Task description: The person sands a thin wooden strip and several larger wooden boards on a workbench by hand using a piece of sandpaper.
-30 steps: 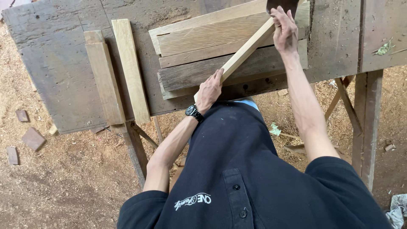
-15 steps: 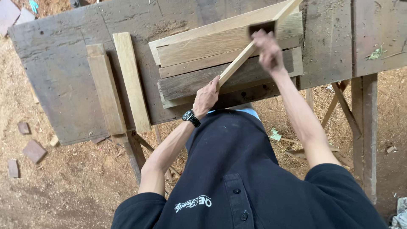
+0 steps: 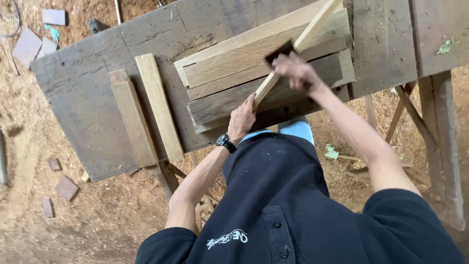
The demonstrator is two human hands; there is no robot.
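from the head camera we look down at a worn wooden counter (image 3: 88, 107). our left hand (image 3: 243, 117) is closed around the near end of a thin pale wood strip (image 3: 303, 41), which slants up across a stack of boards (image 3: 229, 83) lying on the counter. our right hand (image 3: 295, 72) presses a dark sanding pad (image 3: 279, 51) against the strip, fingers curled over it. two loose slats (image 3: 146, 112) lie side by side left of the stack. sawdust covers the floor (image 3: 29, 205) below.
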